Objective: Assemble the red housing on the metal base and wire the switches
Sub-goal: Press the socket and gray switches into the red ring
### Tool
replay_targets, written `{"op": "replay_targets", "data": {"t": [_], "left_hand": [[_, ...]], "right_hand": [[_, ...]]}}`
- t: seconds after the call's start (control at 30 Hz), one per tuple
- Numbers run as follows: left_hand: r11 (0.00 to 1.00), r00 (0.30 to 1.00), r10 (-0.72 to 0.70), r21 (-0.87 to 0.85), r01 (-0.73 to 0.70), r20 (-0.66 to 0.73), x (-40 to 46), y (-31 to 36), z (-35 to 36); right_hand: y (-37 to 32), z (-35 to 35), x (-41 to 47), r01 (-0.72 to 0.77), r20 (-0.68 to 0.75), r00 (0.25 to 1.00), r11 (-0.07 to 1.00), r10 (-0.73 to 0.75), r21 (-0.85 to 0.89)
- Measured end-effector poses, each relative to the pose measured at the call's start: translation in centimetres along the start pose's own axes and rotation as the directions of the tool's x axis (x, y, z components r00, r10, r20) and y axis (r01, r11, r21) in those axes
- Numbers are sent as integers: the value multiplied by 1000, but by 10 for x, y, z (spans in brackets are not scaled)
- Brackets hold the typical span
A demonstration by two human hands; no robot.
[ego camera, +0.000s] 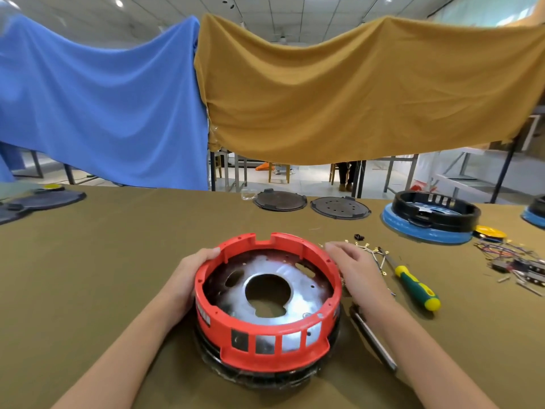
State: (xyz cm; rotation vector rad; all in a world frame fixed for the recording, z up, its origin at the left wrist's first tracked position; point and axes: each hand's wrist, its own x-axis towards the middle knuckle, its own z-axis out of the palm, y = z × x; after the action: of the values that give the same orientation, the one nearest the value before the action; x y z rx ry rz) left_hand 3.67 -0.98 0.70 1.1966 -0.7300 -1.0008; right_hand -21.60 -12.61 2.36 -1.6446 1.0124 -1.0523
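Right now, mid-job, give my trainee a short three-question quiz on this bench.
1. True or false: the screwdriver lies left of the red housing.
2. Which hand holds the housing's rim? A. left hand B. right hand C. neither
3. Fill in: the plate inside the housing has a large round ____ in its middle.

Key
1. False: it lies to the right, beyond the right hand.
2. A: the left hand's fingers curl over the rim; the right hand rests beside it, fingers relaxed.
3. hole
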Motion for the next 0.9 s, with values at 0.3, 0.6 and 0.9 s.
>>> {"op": "replay_targets", "data": {"t": [0.3,0.6,0.9], "left_hand": [[997,990,71,-24,-68,122,9,-4,-1],[994,983,104,28,-109,148,12,-6,-1],[995,958,67,53,-85,277,11,-8,0]], "right_hand": [[16,-46,68,-147,-216,975,869,47,-473],[54,-56,95,-253,-210,967,604,143,-755],[3,-47,59,-98,73,994,928,77,361]]}}
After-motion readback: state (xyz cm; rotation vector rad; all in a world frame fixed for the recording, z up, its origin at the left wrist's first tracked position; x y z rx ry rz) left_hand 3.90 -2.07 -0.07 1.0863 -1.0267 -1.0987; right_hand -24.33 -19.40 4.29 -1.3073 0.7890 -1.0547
